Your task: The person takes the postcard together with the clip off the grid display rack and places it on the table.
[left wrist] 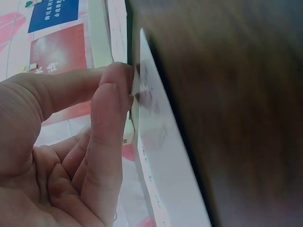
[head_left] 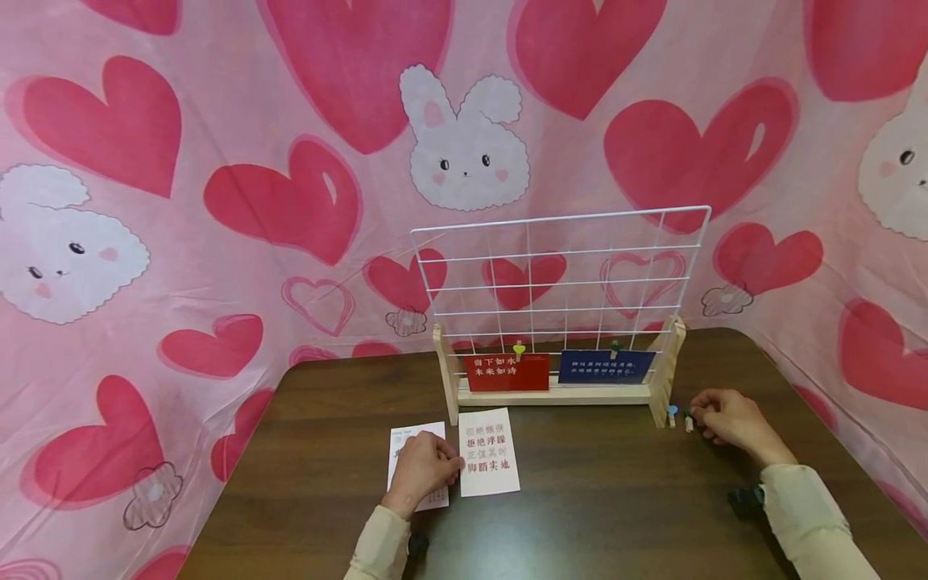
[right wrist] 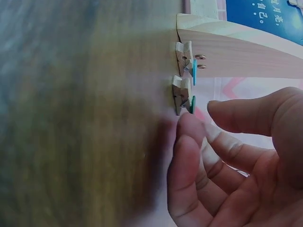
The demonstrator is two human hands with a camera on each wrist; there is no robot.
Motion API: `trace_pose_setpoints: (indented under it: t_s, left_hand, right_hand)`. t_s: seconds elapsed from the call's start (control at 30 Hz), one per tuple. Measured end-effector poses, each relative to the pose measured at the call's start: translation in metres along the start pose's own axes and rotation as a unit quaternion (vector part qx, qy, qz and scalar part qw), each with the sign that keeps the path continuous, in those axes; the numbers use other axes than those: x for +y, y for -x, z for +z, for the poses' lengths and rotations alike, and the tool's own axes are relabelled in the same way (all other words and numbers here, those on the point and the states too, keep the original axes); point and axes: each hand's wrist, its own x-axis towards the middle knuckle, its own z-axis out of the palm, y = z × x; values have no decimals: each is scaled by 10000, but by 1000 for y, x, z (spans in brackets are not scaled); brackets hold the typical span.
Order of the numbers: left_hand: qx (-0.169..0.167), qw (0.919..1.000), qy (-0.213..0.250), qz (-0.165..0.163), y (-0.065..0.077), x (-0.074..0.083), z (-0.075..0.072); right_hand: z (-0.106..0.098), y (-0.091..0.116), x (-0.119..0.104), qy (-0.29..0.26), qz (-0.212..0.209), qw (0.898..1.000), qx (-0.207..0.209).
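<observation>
In the head view my left hand [head_left: 424, 471] pinches the left edge of a white card [head_left: 489, 471] with red lettering. Beneath that hand a second white card [head_left: 435, 501] with small print is partly covered. The left wrist view shows thumb and index fingertips together, just beyond the nearer card [left wrist: 165, 156]. On the right, my right hand [head_left: 732, 419] is beside a wooden clip with a green top [head_left: 689, 420]. Its thumb and index finger stand apart in the right wrist view, the index touching or nearly touching the clip [right wrist: 182, 90]. A blue-topped clip [head_left: 673, 416] stands alongside.
A white wire grid [head_left: 529, 266] stands in a wooden base [head_left: 554, 395] at the back of the brown table [head_left: 580, 499]. A yellow-topped clip [head_left: 519, 350] holds a red card [head_left: 507, 374] on it; a green-topped clip [head_left: 615, 350] holds a blue card [head_left: 602, 370].
</observation>
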Motion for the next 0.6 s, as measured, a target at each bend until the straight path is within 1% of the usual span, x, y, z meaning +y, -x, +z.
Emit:
trace_pose_setpoints:
  t_s: [0.13,0.2,0.4,0.6]
  left_hand:
    - [123,9999,-33,39,-1,1,-2]
    - [223,9997,-38,130,-1,1,-3]
    - [519,9980,-59,352,-4,1,-2]
    - [835,9954,107,466,-3,6,-5]
  right_hand:
    - [-4,4,-4,77,-133,9995,259]
    - [-5,6,-7,108,-177,9992,352]
    - [-10,10,-19,174,-167,9991,344]
    - [-12,14,-31,212,-251,9989,329]
